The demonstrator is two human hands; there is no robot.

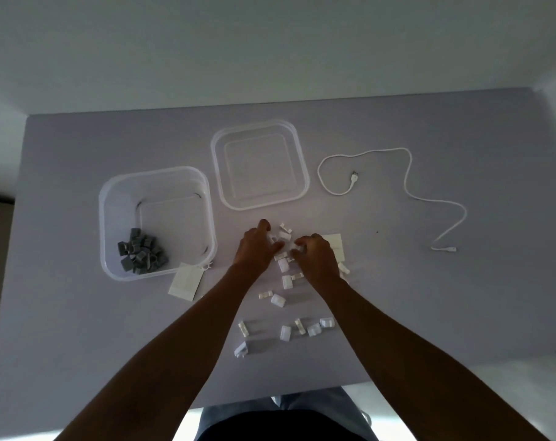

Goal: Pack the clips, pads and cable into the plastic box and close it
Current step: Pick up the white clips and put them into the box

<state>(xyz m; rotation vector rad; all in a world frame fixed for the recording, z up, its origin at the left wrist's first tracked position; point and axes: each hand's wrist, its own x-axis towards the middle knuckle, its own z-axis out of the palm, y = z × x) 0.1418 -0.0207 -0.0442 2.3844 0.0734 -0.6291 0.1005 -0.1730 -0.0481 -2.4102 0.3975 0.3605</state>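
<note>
On the table point(79, 313), both hands point(257, 249) gathering white clips point(284, 265)

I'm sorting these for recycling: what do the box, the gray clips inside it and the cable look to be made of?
Box: clear, slightly frosted plastic; the table shows through its walls.
Gray clips: probably matte molded plastic, uniform gray with no shine.
Cable: white smooth sheath, likely rubbery plastic, lying in soft loops, with a seemingly metal plug tip.

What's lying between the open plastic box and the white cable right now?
In the head view, the clear lid lies flat on the table between the plastic box and the white cable, apart from both.
</note>
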